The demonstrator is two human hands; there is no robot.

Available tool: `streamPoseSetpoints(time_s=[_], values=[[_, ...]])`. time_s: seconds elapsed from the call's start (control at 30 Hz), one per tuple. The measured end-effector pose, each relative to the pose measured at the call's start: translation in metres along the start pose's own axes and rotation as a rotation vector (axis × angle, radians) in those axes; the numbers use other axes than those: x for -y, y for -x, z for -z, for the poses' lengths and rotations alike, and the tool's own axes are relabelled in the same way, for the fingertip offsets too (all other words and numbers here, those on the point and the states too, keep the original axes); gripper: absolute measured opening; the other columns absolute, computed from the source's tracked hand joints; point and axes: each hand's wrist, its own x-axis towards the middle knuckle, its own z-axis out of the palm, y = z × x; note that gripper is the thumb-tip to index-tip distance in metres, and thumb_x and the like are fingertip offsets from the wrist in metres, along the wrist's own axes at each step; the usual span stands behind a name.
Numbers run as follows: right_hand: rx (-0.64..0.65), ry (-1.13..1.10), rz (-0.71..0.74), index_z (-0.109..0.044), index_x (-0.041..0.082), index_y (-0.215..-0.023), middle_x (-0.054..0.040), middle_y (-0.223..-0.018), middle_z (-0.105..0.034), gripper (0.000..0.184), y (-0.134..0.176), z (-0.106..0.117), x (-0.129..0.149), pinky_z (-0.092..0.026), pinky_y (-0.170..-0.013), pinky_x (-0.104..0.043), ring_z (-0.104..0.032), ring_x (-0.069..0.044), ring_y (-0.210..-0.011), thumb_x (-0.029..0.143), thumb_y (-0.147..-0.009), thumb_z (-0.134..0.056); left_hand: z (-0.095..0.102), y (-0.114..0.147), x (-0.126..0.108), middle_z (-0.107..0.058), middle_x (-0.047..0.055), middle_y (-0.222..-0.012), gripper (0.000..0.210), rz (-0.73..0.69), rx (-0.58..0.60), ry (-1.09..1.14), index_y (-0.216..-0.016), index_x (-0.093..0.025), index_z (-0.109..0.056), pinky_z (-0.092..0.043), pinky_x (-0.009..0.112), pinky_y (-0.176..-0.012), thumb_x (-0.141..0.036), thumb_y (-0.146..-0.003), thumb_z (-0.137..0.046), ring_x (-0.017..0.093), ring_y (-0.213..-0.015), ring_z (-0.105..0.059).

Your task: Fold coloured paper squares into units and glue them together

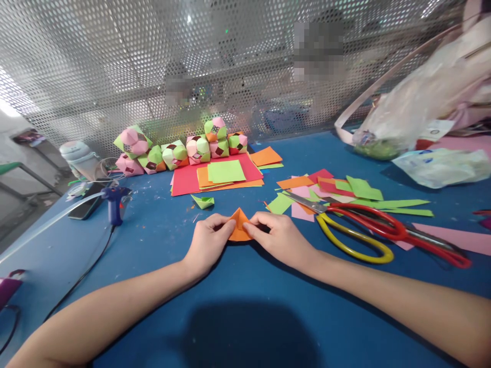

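Observation:
Between my two hands is a folded piece of orange paper [240, 231], shaped like a triangle with its point away from me. My left hand [205, 240] pinches its left side with thumb and fingers. At the right side, my right hand [282, 237] pinches the same paper, its thumb pressed on the fold. A small folded green paper piece [203, 202] lies on the blue table [230, 301] just beyond my left hand. Behind it sits a stack of coloured paper sheets, with a light green sheet [226, 171] on top of orange and red ones.
Red-handled and yellow-handled scissors [355, 249] lie at right beside paper scraps [307, 193]. Several folded paper balls [174, 155] line the perforated metal screen [238, 66]. A blue glue gun [114, 204] with its cord, a phone [87, 203] and a bottle [79, 157] are at left. Plastic bags [441, 166] sit at right.

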Motion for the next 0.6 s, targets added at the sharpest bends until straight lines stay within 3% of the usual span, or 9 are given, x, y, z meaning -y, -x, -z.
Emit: streamPoseSetpoints(time_s=[0.27, 0.6], values=[[0.027, -0.027, -0.049, -0.052, 0.018, -0.06, 0.001, -0.06, -0.057, 0.023, -0.0011, 0.0001, -0.0017, -0.038, -0.055, -0.024, -0.05, -0.012, -0.056, 0.024, -0.083, -0.052, -0.0011, -0.0005, 0.0058, -0.06, -0.001, -0.065, 0.018, 0.061, 0.014, 0.023, -0.072, -0.014, -0.064, -0.039, 0.021, -0.056, -0.031, -0.076, -0.058, 0.01, -0.059, -0.051], [0.024, -0.015, -0.041, -0.051, 0.019, -0.058, 0.0013, -0.058, -0.055, 0.025, -0.0002, 0.0, 0.0003, -0.037, -0.054, -0.024, -0.049, -0.011, -0.054, 0.025, -0.082, -0.053, -0.003, -0.0016, 0.0077, -0.057, -0.002, -0.068, 0.013, 0.048, 0.042, 0.018, -0.072, -0.015, -0.058, -0.04, 0.02, -0.057, -0.027, -0.072, -0.061, 0.01, -0.061, -0.05]])
